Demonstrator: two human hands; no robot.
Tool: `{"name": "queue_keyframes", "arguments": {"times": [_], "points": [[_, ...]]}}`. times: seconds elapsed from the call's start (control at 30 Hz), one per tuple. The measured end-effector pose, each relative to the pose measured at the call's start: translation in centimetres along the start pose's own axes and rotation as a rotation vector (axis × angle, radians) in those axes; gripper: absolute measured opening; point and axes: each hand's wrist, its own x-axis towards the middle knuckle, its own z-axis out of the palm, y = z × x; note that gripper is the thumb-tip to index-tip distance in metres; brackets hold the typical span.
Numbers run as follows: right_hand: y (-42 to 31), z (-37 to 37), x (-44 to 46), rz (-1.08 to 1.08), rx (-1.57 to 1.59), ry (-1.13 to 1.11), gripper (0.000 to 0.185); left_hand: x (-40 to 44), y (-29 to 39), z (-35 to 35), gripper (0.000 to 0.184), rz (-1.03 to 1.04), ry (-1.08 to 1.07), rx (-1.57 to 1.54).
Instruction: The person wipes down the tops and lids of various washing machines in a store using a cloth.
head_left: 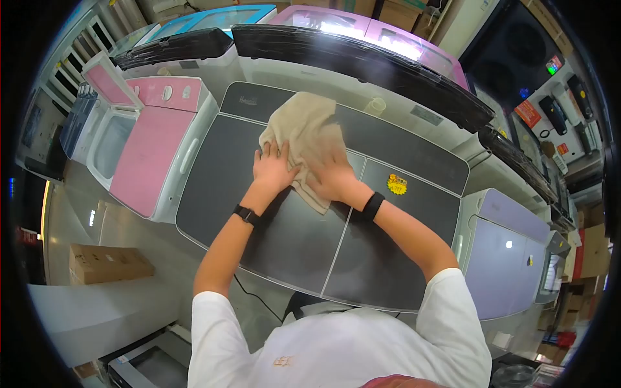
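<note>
A beige cloth lies crumpled on the dark grey top of an appliance, left of its centre and towards the back. My left hand rests on the cloth's lower left part with its fingers spread. On the right side of the cloth lies my right hand, its fingers blurred but seemingly stretched out flat. A yellow star-shaped sticker is on the grey top, to the right of my right hand.
A pink washing machine with a raised lid stands at the left. At the right is a lilac one. Blue and pink-topped machines line the back. A cardboard box sits on the floor at the lower left.
</note>
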Motion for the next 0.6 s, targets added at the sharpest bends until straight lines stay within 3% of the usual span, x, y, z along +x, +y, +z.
{"name": "queue_keyframes", "arguments": {"times": [0.1,0.2,0.27,0.33,0.43,0.53,0.6], "points": [[0.9,1.1,1.6,0.013,0.005,0.007,0.073,2.5,0.8,-1.2,0.096,-0.042,-0.028,0.107],[0.5,1.9,2.7,0.065,-0.067,0.058,0.073,6.7,1.3,-0.7,0.099,-0.058,-0.201,0.188],[-0.2,2.2,1.9,0.11,-0.079,0.021,0.074,7.5,1.0,0.6,0.1,-0.057,-0.116,0.108],[-1.2,1.6,1.1,0.151,-0.04,-0.08,0.075,5.1,0.7,0.7,0.1,-0.007,-0.028,0.097],[-4.6,0.3,-3.2,0.034,-0.019,0.024,0.076,0.4,1.2,0.0,0.097,0.086,-0.212,0.129],[-9.8,-3.1,-8.5,0.129,0.078,-0.231,0.075,-6.6,3.0,0.5,0.076,0.098,-0.24,0.124],[-12.2,-4.0,-13.1,0.06,0.044,-0.191,0.074,-11.3,4.1,2.7,0.069,0.101,-0.234,0.093]]}}
